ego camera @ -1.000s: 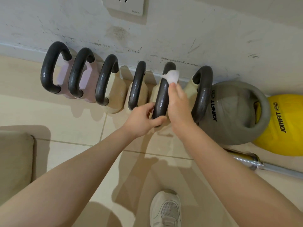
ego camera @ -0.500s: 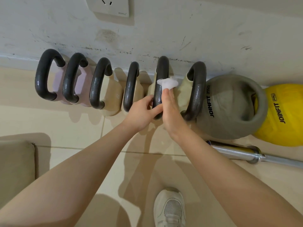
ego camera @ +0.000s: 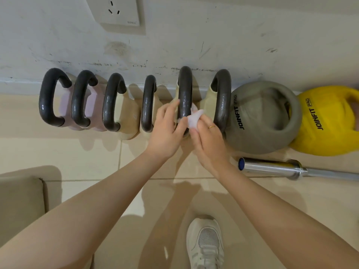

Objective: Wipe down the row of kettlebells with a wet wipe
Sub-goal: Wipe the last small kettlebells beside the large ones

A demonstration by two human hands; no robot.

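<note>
Our wipe (ego camera: pixel 194 118) has slid down the handle (ego camera: pixel 185 94) toward us. Our right hand (ego camera: pixel 208 142) pinches it, our left hand (ego camera: pixel 167 133) grips the handle; three kettlebells remain.

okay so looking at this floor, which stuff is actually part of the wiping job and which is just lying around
Part of the job: wet wipe in the right hand; left hand steadying the dark handle; the row of kettlebells.

Just lying about: barbell, wall socket, cushion.
</note>
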